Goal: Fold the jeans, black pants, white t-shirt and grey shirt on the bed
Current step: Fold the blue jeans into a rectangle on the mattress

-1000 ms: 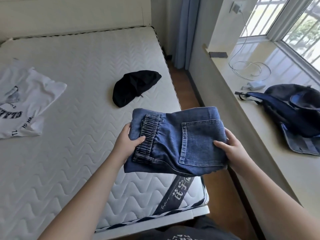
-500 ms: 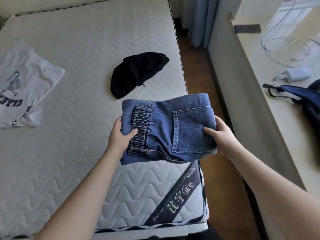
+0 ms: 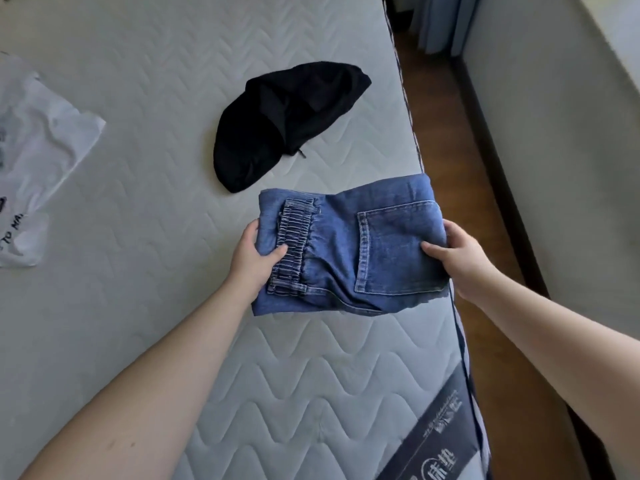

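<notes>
Lowering folded jeans (image 3: 349, 251) farther over bed (image 3: 156, 150), near its right edge. Lying unfolded at far left: white t-shirt (image 3: 41, 140). Lying bunched mid-bed: black pants (image 3: 287, 119). Gripping jeans at both ends: left hand (image 3: 254, 261), right hand (image 3: 457, 254). Remaining: three garments; grey shirt not in view.

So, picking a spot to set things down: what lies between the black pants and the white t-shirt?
Only bare mattress between black pants and white t-shirt, per the head view.
</notes>
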